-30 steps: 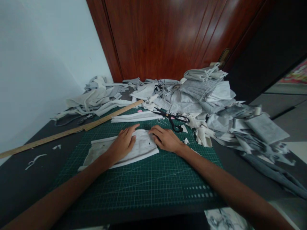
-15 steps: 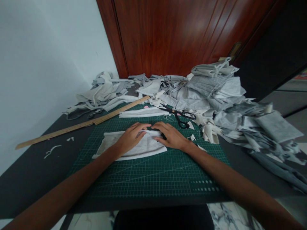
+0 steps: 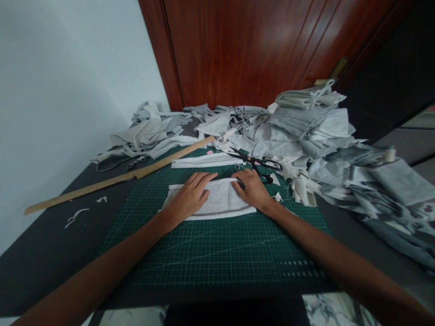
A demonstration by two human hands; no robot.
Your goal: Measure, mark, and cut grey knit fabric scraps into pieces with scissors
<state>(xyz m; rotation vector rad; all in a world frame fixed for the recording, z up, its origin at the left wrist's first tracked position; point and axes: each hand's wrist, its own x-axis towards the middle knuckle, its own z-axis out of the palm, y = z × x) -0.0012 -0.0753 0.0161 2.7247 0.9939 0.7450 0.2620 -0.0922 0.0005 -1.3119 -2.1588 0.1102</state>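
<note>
A pale grey piece of fabric [image 3: 220, 198] with folded edges lies flat on the green cutting mat [image 3: 210, 253]. My left hand [image 3: 192, 194] rests on its left part, fingers stretched out and the thumb apart. At the upper right edge of the fabric, my right hand [image 3: 252, 188] has thumb and fingers closed on the border. Just beyond both hands is a narrow white fabric strip [image 3: 204, 160]. Black scissors [image 3: 253, 160] lie behind my right hand, blades pointing left, with part of one handle loop close to the hand.
A long wooden ruler [image 3: 149, 170] slants across the left side of the mat and dark table [image 3: 44, 267]. Grey fabric heaps [image 3: 142, 129] stand at the back left, with a taller pile [image 3: 306, 122] at the right. Small scraps [image 3: 76, 217] lie left.
The fabric piece has moved right and slightly away from me. My right hand has gone with it along the edge; my left hand now lies flatter and more spread.
</note>
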